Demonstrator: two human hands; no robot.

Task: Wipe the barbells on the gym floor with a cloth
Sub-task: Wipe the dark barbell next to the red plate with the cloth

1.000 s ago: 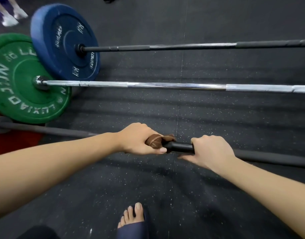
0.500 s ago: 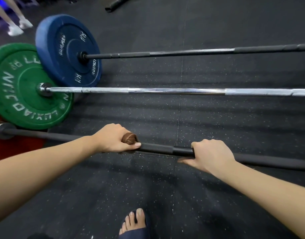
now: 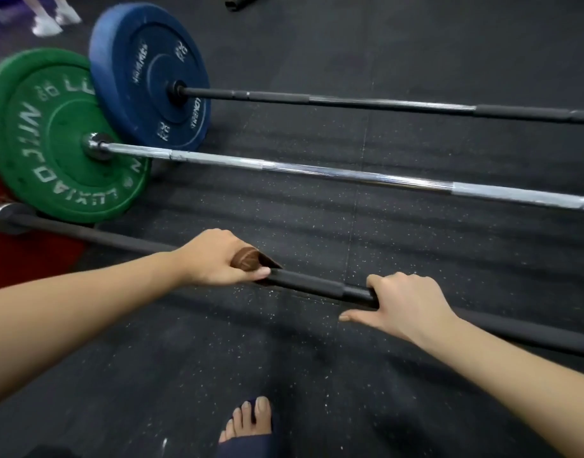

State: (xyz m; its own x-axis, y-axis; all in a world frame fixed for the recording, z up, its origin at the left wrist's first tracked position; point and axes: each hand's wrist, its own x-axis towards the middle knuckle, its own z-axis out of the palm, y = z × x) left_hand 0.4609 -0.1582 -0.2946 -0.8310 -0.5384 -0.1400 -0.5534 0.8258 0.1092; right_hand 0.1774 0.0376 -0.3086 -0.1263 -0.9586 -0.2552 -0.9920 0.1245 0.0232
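Starting nearest: bare foot on the rubber floor, just on the near side of the black barbell. If that bar rolls toward the person, the toes are in its path.

Left hand curls tight round a brown cloth bunched on the bar. Only a small wad shows, so contact looks narrow; patches may go unwiped, or the wad may slip out.

Right hand is further along the same bar, fingers hooked over it, thumb splayed out on the near side. Judged a weak brace against rolling.

Beyond the bar: chrome barbell with green plate, then a dark barbell with blue plate, neither in hand. The green plate sits close to the bar's left end, so a long leftward stroke risks knuckles striking it.
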